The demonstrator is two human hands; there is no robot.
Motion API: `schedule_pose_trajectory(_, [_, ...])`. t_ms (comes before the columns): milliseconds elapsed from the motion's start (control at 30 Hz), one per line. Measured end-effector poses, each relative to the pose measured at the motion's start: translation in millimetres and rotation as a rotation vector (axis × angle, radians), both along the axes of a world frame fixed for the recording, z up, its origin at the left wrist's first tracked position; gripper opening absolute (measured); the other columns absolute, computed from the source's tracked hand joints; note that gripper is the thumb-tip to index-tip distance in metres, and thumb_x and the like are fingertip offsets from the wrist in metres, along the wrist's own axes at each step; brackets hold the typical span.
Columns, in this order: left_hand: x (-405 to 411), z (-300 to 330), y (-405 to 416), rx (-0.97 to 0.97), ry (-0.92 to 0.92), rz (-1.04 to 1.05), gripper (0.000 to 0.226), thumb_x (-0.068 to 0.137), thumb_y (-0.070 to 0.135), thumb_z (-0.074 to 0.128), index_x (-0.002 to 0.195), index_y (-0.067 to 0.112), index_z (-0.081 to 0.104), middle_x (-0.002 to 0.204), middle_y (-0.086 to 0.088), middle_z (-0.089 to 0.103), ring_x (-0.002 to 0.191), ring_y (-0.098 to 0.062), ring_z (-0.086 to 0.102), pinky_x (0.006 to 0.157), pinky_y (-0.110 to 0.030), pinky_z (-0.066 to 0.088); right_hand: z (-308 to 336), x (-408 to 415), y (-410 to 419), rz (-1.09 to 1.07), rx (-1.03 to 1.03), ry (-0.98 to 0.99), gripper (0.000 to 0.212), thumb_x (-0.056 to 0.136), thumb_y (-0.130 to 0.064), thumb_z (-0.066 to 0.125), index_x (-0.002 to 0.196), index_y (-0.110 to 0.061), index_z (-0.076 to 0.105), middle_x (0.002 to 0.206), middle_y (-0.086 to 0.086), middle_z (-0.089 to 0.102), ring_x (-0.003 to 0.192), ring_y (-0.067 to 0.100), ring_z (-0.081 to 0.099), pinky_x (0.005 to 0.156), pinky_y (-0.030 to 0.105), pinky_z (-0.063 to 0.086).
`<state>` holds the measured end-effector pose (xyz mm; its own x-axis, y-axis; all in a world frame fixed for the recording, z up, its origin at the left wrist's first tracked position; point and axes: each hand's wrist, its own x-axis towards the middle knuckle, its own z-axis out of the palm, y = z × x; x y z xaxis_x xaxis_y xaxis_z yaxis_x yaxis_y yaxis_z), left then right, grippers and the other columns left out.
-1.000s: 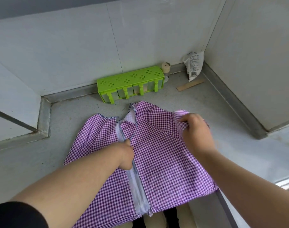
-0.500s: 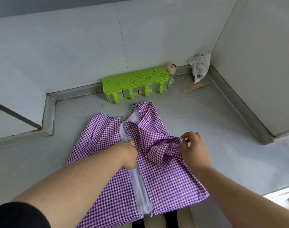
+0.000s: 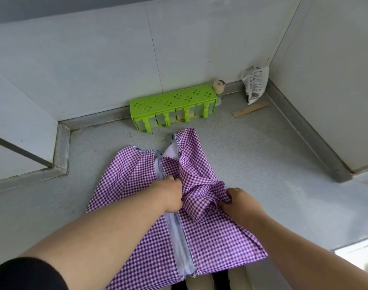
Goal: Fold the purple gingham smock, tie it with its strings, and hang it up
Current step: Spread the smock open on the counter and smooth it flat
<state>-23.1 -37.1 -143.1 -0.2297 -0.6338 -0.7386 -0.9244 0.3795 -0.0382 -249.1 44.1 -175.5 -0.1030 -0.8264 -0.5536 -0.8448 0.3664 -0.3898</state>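
Observation:
The purple gingham smock [image 3: 212, 237] lies spread on a grey countertop [image 3: 262, 164], its pale inner placket running down the middle. Its right sleeve is bunched in a loose fold near the centre. My left hand [image 3: 171, 195] grips the cloth beside the placket, fingers curled into the fabric. My right hand [image 3: 239, 204] pinches the edge of the bunched sleeve just to the right. The near hem hangs over the counter's front edge. No strings are visible.
A green spice rack [image 3: 172, 107] stands against the back wall, with a small tan-capped jar [image 3: 219, 87] at its right end. A white packet [image 3: 255, 84] leans in the corner above a flat wooden stick [image 3: 250, 109]. Walls close in the back and right.
My right hand has pulled the right sleeve inward and toward me, from the smock's outer right side to its centre, bunching it. My left hand has stayed at the placket.

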Motion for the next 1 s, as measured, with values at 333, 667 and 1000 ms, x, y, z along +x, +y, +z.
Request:
schedule_pose_trajectory(333, [-15,0,1,-0.112,0.146,-0.003,0.06,0.099,0.047,0.051,0.148,0.012,0.052,0.153,-0.007,0.044,0.138,-0.029,0.044,0.121,-0.047,0.038,1,8,8,-0.027,-0.06,-0.069,0.031,0.103,-0.049,0.05,0.121,-0.026,0.06,0.113,-0.007,0.07,0.096,0.017,0.066,0.086,0.033,0.054])
schedule_pose_trajectory(667, [-35,-12,1,-0.013,-0.025,-0.127,0.068,0.1,0.059,0.053,0.155,0.02,0.044,0.153,-0.015,0.036,0.125,-0.035,0.059,0.103,-0.05,0.056,45,-54,-48,0.049,-0.089,0.024,0.021,0.108,-0.041,0.047,0.11,-0.026,0.061,0.1,-0.004,0.07,0.086,0.017,0.066,0.081,0.035,0.055])
schedule_pose_trajectory(1000, [-58,-9,-3,0.025,-0.048,-0.061,0.086,0.103,0.059,0.051,0.161,0.057,-0.012,0.174,-0.017,0.0,0.148,-0.047,0.037,0.107,-0.051,0.054,108,-122,-106,0.021,-0.546,0.713,0.051,0.09,-0.012,0.049,0.139,-0.023,0.05,0.135,0.013,0.05,0.124,0.037,0.048,0.107,0.055,0.039])
